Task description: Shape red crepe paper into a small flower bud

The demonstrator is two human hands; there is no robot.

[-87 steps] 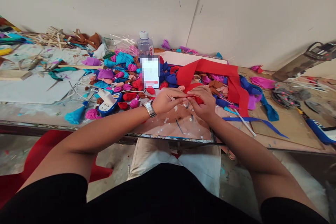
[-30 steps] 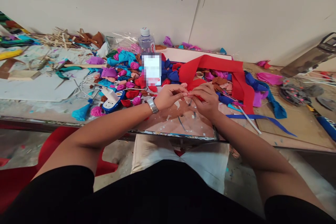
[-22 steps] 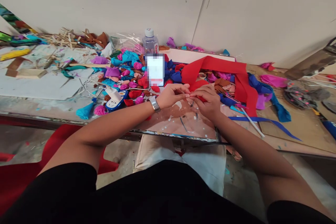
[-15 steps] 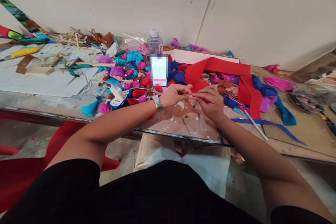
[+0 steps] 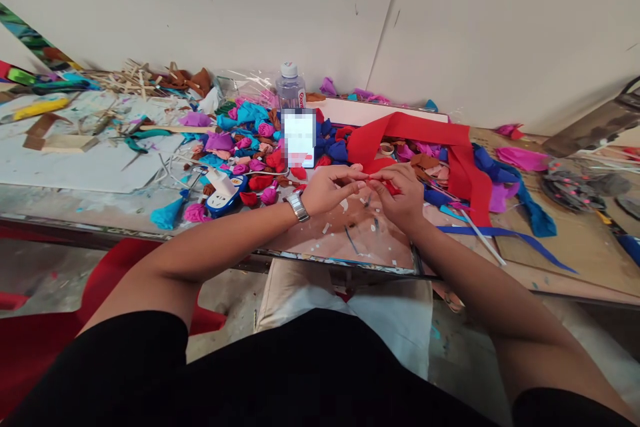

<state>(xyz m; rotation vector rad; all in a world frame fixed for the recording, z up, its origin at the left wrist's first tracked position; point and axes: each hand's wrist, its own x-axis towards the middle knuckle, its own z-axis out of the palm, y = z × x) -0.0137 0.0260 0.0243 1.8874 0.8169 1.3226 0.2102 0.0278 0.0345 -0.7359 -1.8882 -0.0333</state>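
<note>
My left hand (image 5: 327, 191), with a metal-banded watch (image 5: 299, 207) on its wrist, has its thumb and fingertips pinched at the end of a red crepe paper strip. Close against it, my right hand (image 5: 401, 195) pinches the same paper, and a bit of red shows beneath its fingers. From behind the hands the wide red crepe paper strip (image 5: 411, 132) runs up, folds over and hangs down on the right. The fingers cover most of the held end. A phone (image 5: 300, 137) with a lit, blurred screen stands just beyond my left hand.
Several rolled paper flowers (image 5: 235, 143) heap up left of the phone. Behind it stands a plastic bottle (image 5: 290, 90). A power strip (image 5: 225, 195) with a white plug lies left of my wrist. Pliers (image 5: 145, 137) and wood sticks lie further left; a blue strip (image 5: 525, 240) crosses cardboard at right.
The view has shifted slightly. My hands stay together at the red paper, and the right fingers have moved a little, with the red beneath them now showing differently.
</note>
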